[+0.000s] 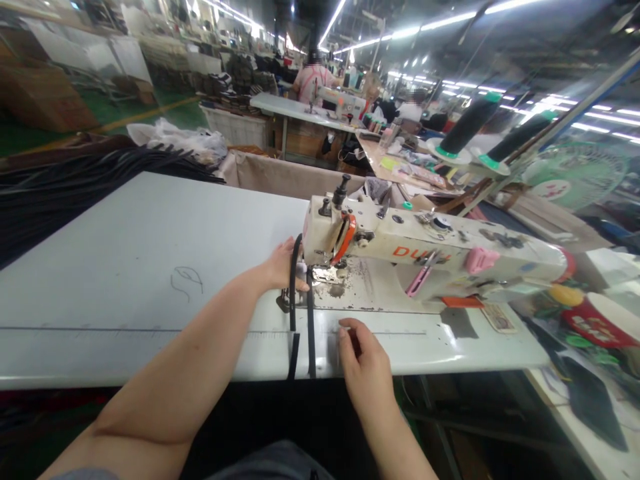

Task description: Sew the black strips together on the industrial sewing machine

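Observation:
A narrow black strap (311, 333) runs from beneath the head of a white sewing machine (370, 233) to the table's front edge. Another length of black strap (293, 287) arches up beside it, crossing in front of my left hand (281, 267). That hand lies by the needle area, its fingers stretched out and partly hidden behind the strap; the thumb reaches the strap near the presser foot (327, 273). To the right of the straps, my right hand (367, 357) hovers over the table edge, fingers loosely curled, thumb and forefinger apart, nothing visible between them.
Pink-handled snips (419, 281) hang on the machine arm. A ruler strip (125, 330) lines the front of the white table (125, 267), with a loose thread (187, 280) on it. Dark strips (100, 190) are piled at left. Thread cones (470, 127) stand at right; a person (315, 83) sits beyond.

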Tool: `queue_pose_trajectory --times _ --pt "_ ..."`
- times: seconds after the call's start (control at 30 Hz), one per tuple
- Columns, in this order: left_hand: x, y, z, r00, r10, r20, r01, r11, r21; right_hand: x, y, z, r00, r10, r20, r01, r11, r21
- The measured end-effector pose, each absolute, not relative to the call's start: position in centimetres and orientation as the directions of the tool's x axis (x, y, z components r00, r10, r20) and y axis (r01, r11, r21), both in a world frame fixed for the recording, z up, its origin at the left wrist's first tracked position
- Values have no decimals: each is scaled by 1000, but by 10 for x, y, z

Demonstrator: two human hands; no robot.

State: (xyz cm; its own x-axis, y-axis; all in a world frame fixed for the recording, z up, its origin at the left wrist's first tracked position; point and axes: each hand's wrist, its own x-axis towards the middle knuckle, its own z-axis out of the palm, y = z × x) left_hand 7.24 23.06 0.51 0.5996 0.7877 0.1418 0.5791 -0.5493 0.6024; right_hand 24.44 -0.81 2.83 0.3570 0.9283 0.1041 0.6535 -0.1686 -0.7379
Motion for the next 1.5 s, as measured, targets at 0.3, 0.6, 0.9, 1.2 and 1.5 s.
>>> queue_pose_trajectory --times 0.3,0.6,0.9,1.2,1.5 --pt "75 223 20 610 792 12 647 -507 570 257 13 -3 184 888 421 955 -60 -291" --pt "77 225 18 628 778 -16 680 -539 497 255 11 -3 91 837 539 984 9 -180" --pt "76 228 12 641 768 7 666 -560 493 254 10 -3 90 843 530 986 0 -167" --pt "76 228 13 565 825 30 684 -488 542 254 10 -3 87 843 530 987 -1 -160" --pt "77 229 11 482 874 64 664 -412 624 254 9 -5 86 840 535 988 -4 -153"
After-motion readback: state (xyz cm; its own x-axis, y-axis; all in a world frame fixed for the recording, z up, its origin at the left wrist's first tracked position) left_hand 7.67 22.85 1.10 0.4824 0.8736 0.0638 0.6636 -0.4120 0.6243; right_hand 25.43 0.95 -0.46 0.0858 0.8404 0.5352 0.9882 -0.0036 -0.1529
